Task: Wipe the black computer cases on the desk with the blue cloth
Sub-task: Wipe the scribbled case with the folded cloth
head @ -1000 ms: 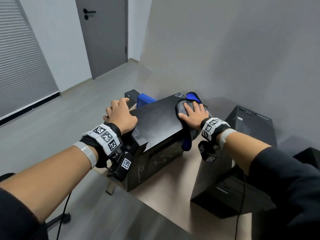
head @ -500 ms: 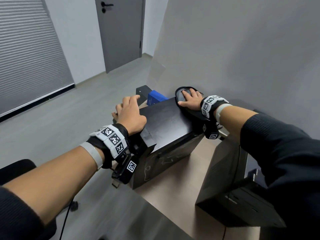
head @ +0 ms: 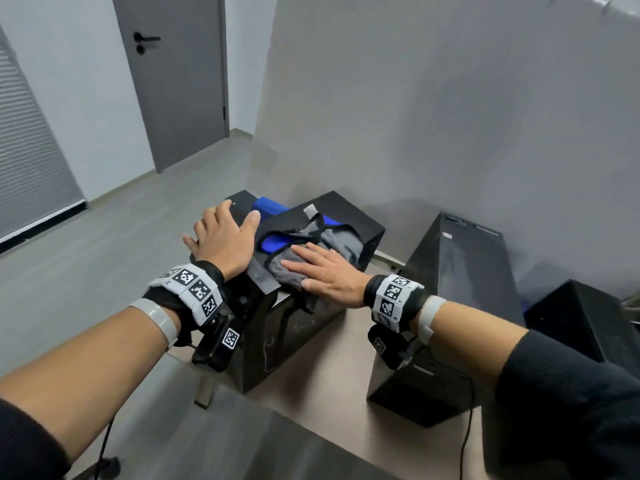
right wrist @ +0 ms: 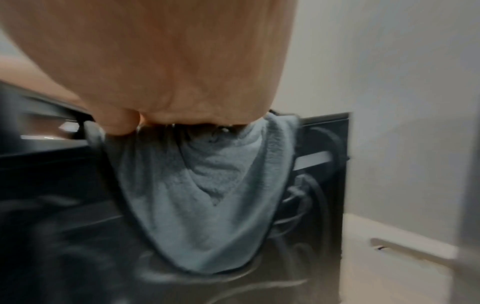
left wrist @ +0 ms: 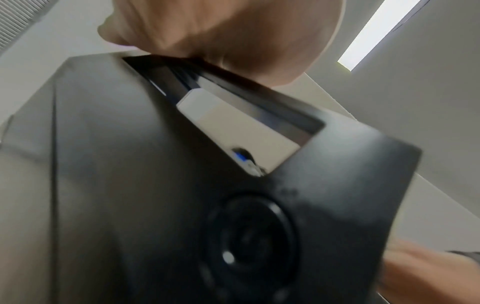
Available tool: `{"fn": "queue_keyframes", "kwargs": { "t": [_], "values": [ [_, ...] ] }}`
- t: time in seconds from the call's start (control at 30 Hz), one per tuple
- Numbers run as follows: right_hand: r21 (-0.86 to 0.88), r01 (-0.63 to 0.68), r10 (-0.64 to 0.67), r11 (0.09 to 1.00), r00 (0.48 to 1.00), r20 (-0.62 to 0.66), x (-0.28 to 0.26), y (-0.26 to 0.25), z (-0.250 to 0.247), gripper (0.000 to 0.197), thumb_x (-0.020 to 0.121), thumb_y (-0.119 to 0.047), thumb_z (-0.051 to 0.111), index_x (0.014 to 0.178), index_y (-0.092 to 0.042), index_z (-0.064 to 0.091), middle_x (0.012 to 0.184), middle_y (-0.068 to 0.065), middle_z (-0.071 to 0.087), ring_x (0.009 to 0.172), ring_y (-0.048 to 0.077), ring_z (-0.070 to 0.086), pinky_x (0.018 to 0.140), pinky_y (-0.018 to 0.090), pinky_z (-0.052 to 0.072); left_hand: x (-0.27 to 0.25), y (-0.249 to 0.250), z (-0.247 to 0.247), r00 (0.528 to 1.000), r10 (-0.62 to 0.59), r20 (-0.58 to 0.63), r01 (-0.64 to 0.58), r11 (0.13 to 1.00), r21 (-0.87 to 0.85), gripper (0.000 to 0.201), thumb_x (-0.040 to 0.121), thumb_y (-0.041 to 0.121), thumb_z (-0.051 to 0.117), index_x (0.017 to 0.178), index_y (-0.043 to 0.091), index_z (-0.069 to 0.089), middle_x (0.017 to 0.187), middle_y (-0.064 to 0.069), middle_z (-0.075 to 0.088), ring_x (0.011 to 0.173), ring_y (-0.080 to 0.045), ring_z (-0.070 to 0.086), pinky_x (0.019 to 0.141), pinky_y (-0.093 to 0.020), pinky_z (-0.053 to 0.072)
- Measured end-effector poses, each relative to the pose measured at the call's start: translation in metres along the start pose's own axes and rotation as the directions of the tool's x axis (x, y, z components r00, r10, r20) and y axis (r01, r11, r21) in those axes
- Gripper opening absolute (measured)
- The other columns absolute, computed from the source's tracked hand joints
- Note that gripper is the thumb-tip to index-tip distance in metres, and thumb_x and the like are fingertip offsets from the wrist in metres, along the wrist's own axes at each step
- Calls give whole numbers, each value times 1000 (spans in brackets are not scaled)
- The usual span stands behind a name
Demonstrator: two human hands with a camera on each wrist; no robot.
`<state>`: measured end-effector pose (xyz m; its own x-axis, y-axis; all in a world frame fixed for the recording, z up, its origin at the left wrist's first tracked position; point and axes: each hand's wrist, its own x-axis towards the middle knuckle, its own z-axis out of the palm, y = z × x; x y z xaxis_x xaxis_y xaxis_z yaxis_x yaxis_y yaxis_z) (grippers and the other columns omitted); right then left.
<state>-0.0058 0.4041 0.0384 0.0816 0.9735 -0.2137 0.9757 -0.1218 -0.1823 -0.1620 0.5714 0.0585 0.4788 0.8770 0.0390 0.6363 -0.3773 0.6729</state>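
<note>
A black computer case (head: 349,216) lies on the desk (head: 332,368) in the head view. The cloth (head: 332,240), grey on one face and blue on the other, is spread over its top. My right hand (head: 322,271) presses flat on the cloth with straight fingers, near the case's front end. Part of the cloth (right wrist: 207,205) hangs down the case's side in the right wrist view. My left hand (head: 221,237) rests on the case's left edge, fingers over the far side. A second black case (head: 457,271) stands to the right.
A third black box (head: 575,317) sits at the far right by the grey wall (head: 450,116). A blue box (head: 266,206) lies behind the first case. The desk edge runs front-left, with grey floor (head: 104,244) and a door (head: 180,74) beyond.
My right hand has dragged the cloth from the case's far end back toward me, to the near end. The left hand has stayed on the left edge.
</note>
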Motion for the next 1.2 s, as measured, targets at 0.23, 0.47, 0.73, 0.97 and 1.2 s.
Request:
{"fn": "queue_keyframes", "kwargs": {
  "t": [0.23, 0.47, 0.73, 0.97, 1.2],
  "values": [
    [28, -456, 456, 890, 887, -72, 30, 38, -14, 56, 100, -50, 35, 152, -46, 14, 165, -4, -2, 151, 25, -5, 119, 53, 0, 5, -4, -15, 989, 8, 148, 21, 981, -194, 63, 102, 61, 16, 155, 27, 24, 162, -5, 24, 151, -28, 17, 121, -51, -5],
    [21, -11, 14, 1000, 992, -124, 64, -30, 5, 51, 102, -38, 38, 152, -37, 27, 164, -2, 11, 151, 25, 4, 120, 53, 11, 5, -4, -19, 977, 36, 210, 16, 971, -239, 69, 100, 65, 8, 158, 28, 20, 165, -1, 20, 153, -25, 11, 121, -48, -8],
    [223, 231, -170, 947, 950, -262, 52, -40, 15, 55, 88, 0, 47, 141, -14, 51, 155, 1, 38, 147, 28, 24, 117, 54, 23, 7, -5, -16, 983, 31, 179, 21, 959, -282, 73, 98, 69, 9, 157, 28, 20, 164, -3, 22, 153, -26, 12, 122, -47, -4],
    [550, 174, 147, 816, 859, -490, -16, -37, 19, 20, 88, -27, 57, 98, -19, 73, 92, -12, 71, 88, 4, 62, 84, 25, 47, 12, -12, -30, 938, -14, 346, 237, 754, -613, 98, 86, 85, 7, 161, 23, 10, 167, 2, 13, 153, -13, 10, 120, -34, 7],
    [601, 237, 153, 763, 837, -525, -5, -84, -27, 22, 88, -18, 65, 108, -19, 74, 105, -6, 63, 95, 5, 60, 86, 19, 45, 12, -19, -30, 971, -70, 230, 216, 671, -709, 77, 100, 67, 15, 148, 10, 40, 150, 1, 43, 140, -13, 37, 117, -27, 20]
  ]
}}
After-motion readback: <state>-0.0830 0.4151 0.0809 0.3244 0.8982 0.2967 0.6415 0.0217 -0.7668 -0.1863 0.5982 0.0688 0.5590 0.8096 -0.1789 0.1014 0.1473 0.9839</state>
